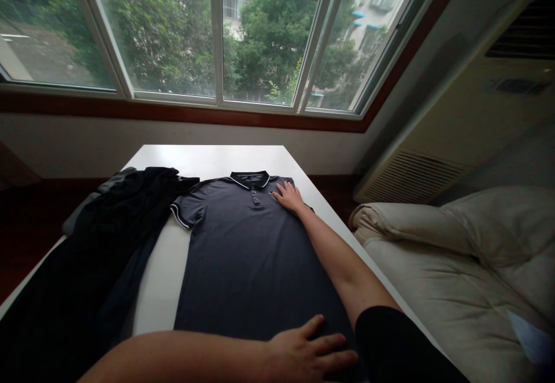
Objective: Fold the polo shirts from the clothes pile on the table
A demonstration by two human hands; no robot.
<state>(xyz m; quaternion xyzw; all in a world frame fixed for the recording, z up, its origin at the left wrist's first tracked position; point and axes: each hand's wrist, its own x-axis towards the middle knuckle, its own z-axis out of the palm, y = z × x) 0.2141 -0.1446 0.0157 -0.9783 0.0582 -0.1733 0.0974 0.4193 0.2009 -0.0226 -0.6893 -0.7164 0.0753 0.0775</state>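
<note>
A dark grey polo shirt [247, 256] lies spread front side up, its black collar with white trim toward the window. My right hand [289, 197] rests on the shirt's right shoulder area, fingers stretched out. Lower down, my left hand [310, 351] lies across the lower right part of the shirt with its fingers spread. The left sleeve of the shirt sticks out flat, while the right sleeve is mostly hidden by my right hand and forearm. Neither hand grasps any cloth that I can see.
Under the shirt is a white table [212, 155]. A heap of dark clothes [99, 250] covers its left side. To the right stands a cream leather sofa [433, 267], with a floor-standing air conditioner [433, 140] behind it. A window [260, 36] spans the wall ahead.
</note>
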